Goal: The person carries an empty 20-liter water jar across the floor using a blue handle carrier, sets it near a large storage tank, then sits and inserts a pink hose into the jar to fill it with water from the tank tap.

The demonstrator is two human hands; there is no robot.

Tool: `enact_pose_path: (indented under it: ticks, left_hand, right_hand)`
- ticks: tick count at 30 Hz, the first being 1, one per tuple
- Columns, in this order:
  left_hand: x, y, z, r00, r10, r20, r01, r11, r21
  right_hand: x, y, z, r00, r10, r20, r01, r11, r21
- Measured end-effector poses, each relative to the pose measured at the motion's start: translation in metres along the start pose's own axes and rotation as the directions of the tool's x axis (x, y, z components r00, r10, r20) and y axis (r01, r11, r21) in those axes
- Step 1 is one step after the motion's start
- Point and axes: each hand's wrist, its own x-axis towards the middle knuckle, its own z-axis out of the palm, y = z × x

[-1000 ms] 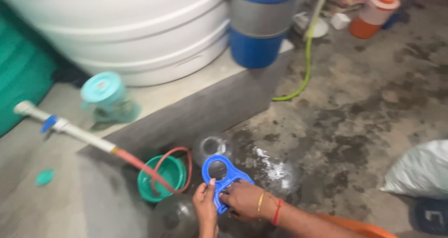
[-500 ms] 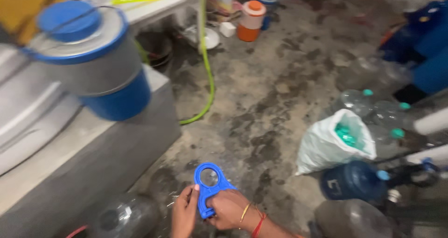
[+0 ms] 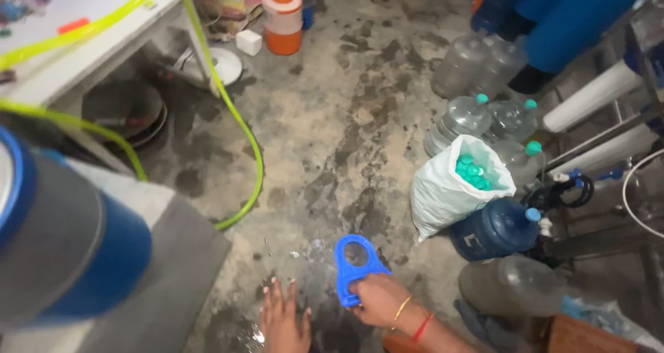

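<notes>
floor: wet stained concrete [image 3: 360, 118], green hose [image 3: 242, 132], white sack [image 3: 443, 194] of caps, water jugs [image 3: 463, 118]
left hand [image 3: 283, 318]: open, fingers spread, low over floor
right hand [image 3: 377, 298]: gripping blue bottle handle [image 3: 354, 263] by its lower end, just above floor

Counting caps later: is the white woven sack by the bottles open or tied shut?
Open: the white woven sack gapes at its top, showing teal bottle caps inside.

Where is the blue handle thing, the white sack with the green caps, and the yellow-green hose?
blue handle [image 3: 354, 262], head view, on the ring's lower rim.
white sack [image 3: 443, 201], head view, on its front side.
yellow-green hose [image 3: 257, 161], head view, on its curve across the floor.
</notes>
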Motion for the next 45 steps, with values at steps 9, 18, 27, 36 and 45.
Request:
enact_pose_path:
  ticks: [9,18,27,36,45]
  left_hand:
    - [0.151,0.068,-0.035,0.946,0.196,0.260,-0.203,0.979,-0.001]
    - [0.311,0.209,0.008,0.831,0.457,0.317,-0.474,0.880,-0.025]
    - [0.448,0.329,0.053,0.790,0.540,0.292,-0.547,0.835,-0.064]
    - [0.564,0.396,0.058,0.775,0.554,0.305,-0.585,0.811,0.010]
    - [0.756,0.420,0.044,0.777,0.488,0.398,-0.534,0.845,0.006]
  right_hand:
    - [0.062,0.048,-0.063,0.955,0.200,-0.218,-0.184,0.979,0.089]
    - [0.102,0.215,-0.122,0.850,0.426,-0.310,-0.365,0.900,0.237]
    - [0.139,0.330,-0.208,0.820,0.471,-0.325,-0.400,0.878,0.262]
    - [0.221,0.417,-0.275,0.824,0.426,-0.373,-0.351,0.901,0.254]
    - [0.347,0.488,-0.385,0.791,0.501,-0.351,-0.474,0.865,0.167]
